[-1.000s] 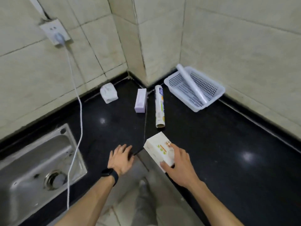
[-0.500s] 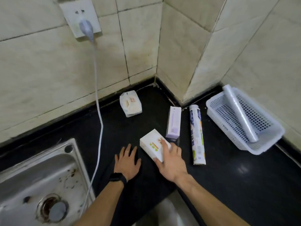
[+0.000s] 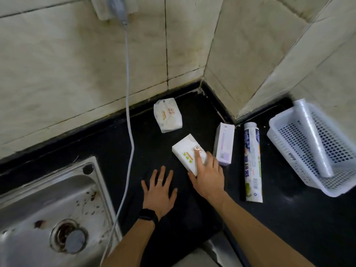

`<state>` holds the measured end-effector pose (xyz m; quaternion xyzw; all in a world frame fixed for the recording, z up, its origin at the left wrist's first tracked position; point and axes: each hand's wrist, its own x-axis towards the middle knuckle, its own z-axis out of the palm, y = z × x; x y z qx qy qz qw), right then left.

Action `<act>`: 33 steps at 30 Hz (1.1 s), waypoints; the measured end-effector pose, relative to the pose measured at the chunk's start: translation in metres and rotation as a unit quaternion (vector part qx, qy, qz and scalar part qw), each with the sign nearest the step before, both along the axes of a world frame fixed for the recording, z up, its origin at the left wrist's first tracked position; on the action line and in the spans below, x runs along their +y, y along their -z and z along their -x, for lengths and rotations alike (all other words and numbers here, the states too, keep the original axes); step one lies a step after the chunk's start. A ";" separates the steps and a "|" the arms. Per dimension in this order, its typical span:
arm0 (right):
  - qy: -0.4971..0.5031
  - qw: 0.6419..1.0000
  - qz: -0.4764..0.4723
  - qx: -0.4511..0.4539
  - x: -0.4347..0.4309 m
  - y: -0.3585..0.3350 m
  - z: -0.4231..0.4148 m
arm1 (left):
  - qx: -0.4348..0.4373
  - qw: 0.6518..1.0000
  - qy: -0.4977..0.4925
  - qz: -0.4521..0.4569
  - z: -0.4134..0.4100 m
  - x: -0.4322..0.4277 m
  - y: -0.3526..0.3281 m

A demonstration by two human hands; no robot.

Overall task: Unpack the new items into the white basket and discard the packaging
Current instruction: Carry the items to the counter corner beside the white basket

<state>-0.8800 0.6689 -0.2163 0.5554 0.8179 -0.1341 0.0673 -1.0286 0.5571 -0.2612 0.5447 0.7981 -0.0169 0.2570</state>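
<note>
Centrally, white box (image 3: 187, 152) was gripped by right hand (image 3: 209, 177) left of white basket (image 3: 285, 151); left hand (image 3: 159, 191) was laid flat, fingers spread, nearby.

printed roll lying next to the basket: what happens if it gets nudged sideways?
The printed roll is a long cylinder lying flat on the glossy black counter, so it would probably roll rather than slide. Rightward, the white basket would likely stop it; leftward, the purple box. It looks fairly rigid, unlikely to flop if lifted.
</note>
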 end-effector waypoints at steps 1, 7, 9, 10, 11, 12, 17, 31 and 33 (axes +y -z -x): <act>-0.003 1.000 0.015 0.003 0.000 -0.001 -0.001 | -0.002 1.000 -0.001 0.001 0.000 0.000 0.000; -0.026 0.994 0.086 0.060 0.011 -0.028 -0.020 | -0.009 0.999 -0.015 0.043 -0.003 0.014 -0.013; -0.007 0.991 0.073 0.110 0.010 -0.036 -0.038 | -0.036 0.997 -0.055 0.034 -0.005 0.024 -0.023; 0.008 0.989 0.060 0.133 0.008 -0.039 -0.051 | -0.057 0.994 -0.093 0.011 -0.006 0.030 -0.028; 0.023 0.987 0.046 0.151 0.006 -0.041 -0.065 | -0.077 0.988 -0.135 -0.028 -0.008 0.036 -0.033; 0.041 0.985 0.034 0.163 0.003 -0.042 -0.080 | -0.086 0.979 -0.169 -0.077 -0.011 0.042 -0.039; 0.167 0.971 -0.005 0.172 -0.005 -0.041 -0.168 | -0.034 0.975 -0.071 -0.208 -0.051 0.093 -0.070; 0.247 0.952 0.178 0.021 -0.055 0.019 -0.293 | 0.073 0.995 0.073 0.017 -0.150 0.184 -0.060; 0.251 0.948 0.193 0.025 -0.054 0.019 -0.293 | 0.017 0.999 0.047 0.002 -0.149 0.184 -0.065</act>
